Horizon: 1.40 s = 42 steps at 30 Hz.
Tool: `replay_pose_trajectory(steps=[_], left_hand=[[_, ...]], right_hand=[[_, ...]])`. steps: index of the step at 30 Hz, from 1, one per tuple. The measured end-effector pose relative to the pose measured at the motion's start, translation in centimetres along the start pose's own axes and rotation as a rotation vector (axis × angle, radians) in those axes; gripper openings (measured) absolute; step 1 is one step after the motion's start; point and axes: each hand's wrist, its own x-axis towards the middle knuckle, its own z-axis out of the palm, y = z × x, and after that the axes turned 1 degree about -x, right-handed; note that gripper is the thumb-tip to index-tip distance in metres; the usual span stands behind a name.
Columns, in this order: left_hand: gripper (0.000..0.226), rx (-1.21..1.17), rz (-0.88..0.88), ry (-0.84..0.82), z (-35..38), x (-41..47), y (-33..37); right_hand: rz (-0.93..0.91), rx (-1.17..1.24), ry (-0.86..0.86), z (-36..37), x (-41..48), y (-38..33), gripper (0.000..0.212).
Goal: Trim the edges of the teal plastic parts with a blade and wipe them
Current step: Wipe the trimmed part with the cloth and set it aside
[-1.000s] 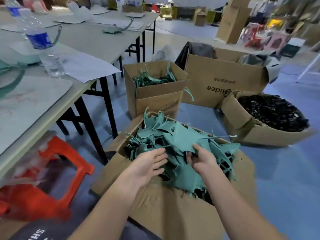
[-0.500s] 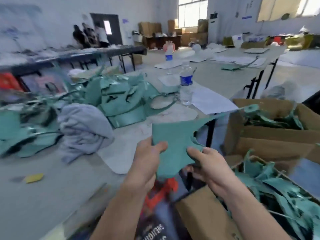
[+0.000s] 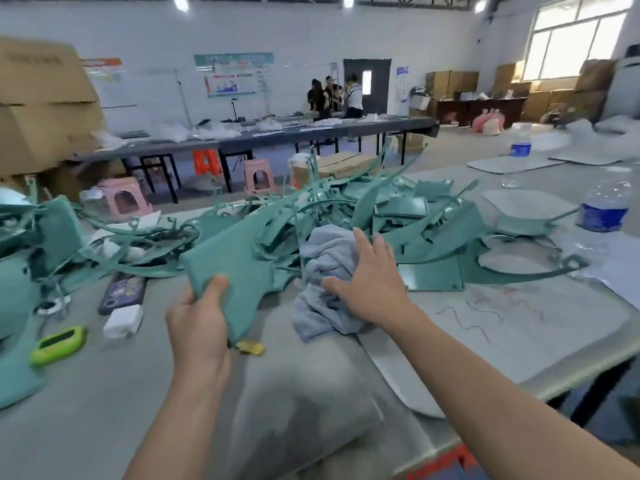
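On the near part of the grey table [image 3: 86,410], the left hand [image 3: 197,323] grasps a teal plastic part [image 3: 239,265] by its near corner, thumb on top and fingers curled under, so the flat panel tilts up over the tabletop. A small yellow item [image 3: 251,347] lies just under that corner; whether it is the blade cannot be told. To the right, the right hand [image 3: 367,282] lies flat with fingers spread and straight on a crumpled grey cloth [image 3: 322,271], touching it but not gripping it. Left of the held part lie a green device [image 3: 59,344], a white block [image 3: 123,320] and a phone [image 3: 121,292].

Beyond the hands, a tangled pile of teal parts [image 3: 398,216] lies against the cloth's far side, with thin curved strips sticking out. Two water bottles [image 3: 604,209] stand to the right. Farther off are pink stools [image 3: 126,199], another long table [image 3: 277,136] and people [image 3: 332,95] by a door.

The likely trouble is the cloth: gathered carelessly, it could catch a strip and drag pieces towards the table's edge or onto the phone. The one-corner hold on the panel looks weak, and rubbing pressure could twist it free. Untrimmed edges may also snag the cloth.
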Motion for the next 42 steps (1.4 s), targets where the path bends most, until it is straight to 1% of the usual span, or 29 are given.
replay_pose_trajectory(steps=[2,3,4,5,6,7,9,10,12,14,16,17,18,20,22,24,25,28,29,30,32,33,34,36,37,38,39,40,42], left_hand=[[0.028,-0.015,-0.022,-0.002,-0.4,0.8,-0.8],[0.026,-0.015,-0.036,-0.003,-0.6,1.2,-1.2],[0.026,-0.007,-0.054,0.0,-0.9,1.4,-1.6],[0.026,0.0,-0.071,-0.001,-1.2,1.5,-1.9],[0.027,0.004,-0.087,-0.004,-1.5,1.5,-2.3],[0.029,0.007,-0.107,-0.011,-1.8,1.6,-2.7],[0.028,-0.007,-0.126,-0.058,-1.7,1.9,-3.0],[0.025,-0.038,-0.127,-0.099,-1.5,2.2,-2.9],[0.027,-0.139,-0.161,-0.16,-1.0,2.5,-3.0],[0.032,-0.221,-0.246,-0.166,-0.6,1.6,-3.6],[0.035,-0.164,-0.293,-0.145,-0.6,0.6,-4.1],[0.037,-0.14,-0.298,-0.125,-0.9,0.6,-4.0],[0.039,-0.12,-0.301,-0.083,-1.3,1.1,-3.7],[0.032,-0.175,-0.345,0.012,-2.3,2.3,-3.3],[0.035,-0.21,-0.339,-0.037,-2.7,2.5,-3.1],[0.055,-0.154,-0.272,-0.099,-2.4,1.4,-3.5],[0.059,-0.171,-0.242,-0.113,-2.4,1.1,-3.7],[0.052,-0.239,-0.159,-0.051,-3.2,2.3,-2.5],[0.051,-0.225,-0.092,-0.014,-3.8,3.2,-2.1],[0.052,-0.145,0.004,0.017,-4.6,4.1,-1.9],[0.06,0.253,0.323,0.044,-6.5,5.7,-2.0],[0.072,0.49,0.499,-0.018,-6.9,6.0,-1.9],[0.08,0.68,0.678,-0.111,-7.1,5.8,-1.5],[0.074,0.967,1.029,-0.365,-7.1,5.6,-1.6],[0.063,1.059,1.117,-0.478,-6.9,5.4,-2.1],[0.048,1.154,1.174,-0.517,-6.6,5.1,-2.5],[0.029,1.228,1.112,-0.55,-6.5,4.8,-3.0],[0.02,1.326,1.101,-0.58,-6.8,4.6,-3.7],[0.025,1.286,1.134,-0.662,-7.0,4.1,-3.7]], right_hand=[[0.033,-0.104,-0.098,1.6,1.8,-0.1,0.1],[0.035,-0.14,-0.15,1.9,2.4,-0.2,0.085],[0.017,-0.143,-0.173,1.7,2.8,-0.6,0.058],[0.014,-0.087,-0.126,1.2,2.8,-1.0,0.029],[0.01,0.005,-0.021,0.8,2.9,-1.5,0.01],[-0.027,0.12,0.076,0.4,2.3,-2.6,0.005],[-0.26,0.193,0.21,0.6,0.1,-6.5,0.011],[-0.396,0.137,0.199,1.2,-1.3,-9.0,0.016],[-0.518,-0.032,0.066,3.5,-2.3,-12.6,0.022],[-0.413,-0.14,-0.041,4.9,-0.8,-13.6,0.025],[-0.351,0.158,-0.164,5.2,0.4,-13.2,0.019],[-0.381,0.258,-0.233,5.8,0.1,-13.2,0.02],[-0.39,0.23,-0.27,7.0,-0.5,-13.2,0.021],[-0.297,0.227,-0.284,8.7,-1.8,-13.0,0.015],[-0.235,0.233,-0.227,9.2,-1.4,-12.3,0.009],[-0.174,0.17,-0.044,8.7,-0.5,-11.9,0.007],[-0.162,0.206,-0.029,8.3,-0.9,-12.2,0.007],[-0.275,0.197,-0.294,8.1,-3.3,-13.2,0.009],[-0.293,0.083,-0.382,7.6,-3.8,-12.9,0.012],[-0.285,-0.046,-0.374,6.7,-3.5,-12.3,0.012],[-0.176,-0.066,-0.193,4.0,-2.3,-11.1,0.007],[-0.112,0.051,-0.08,2.4,-1.9,-10.8,0.01],[-0.078,0.234,0.035,1.1,-1.7,-10.9,0.014],[-0.17,0.515,0.171,-0.4,-0.7,-11.8,0.015],[-0.316,0.485,0.109,-0.6,-0.3,-12.6,0.014],[-0.475,0.371,-0.011,-0.2,0.0,-13.2,0.014],[-0.599,0.247,-0.153,0.7,-0.1,-13.7,0.016],[-0.662,0.14,-0.288,1.7,0.0,-13.9,0.018],[-0.666,-0.028,-0.44,3.5,1.1,-13.3,0.013]])
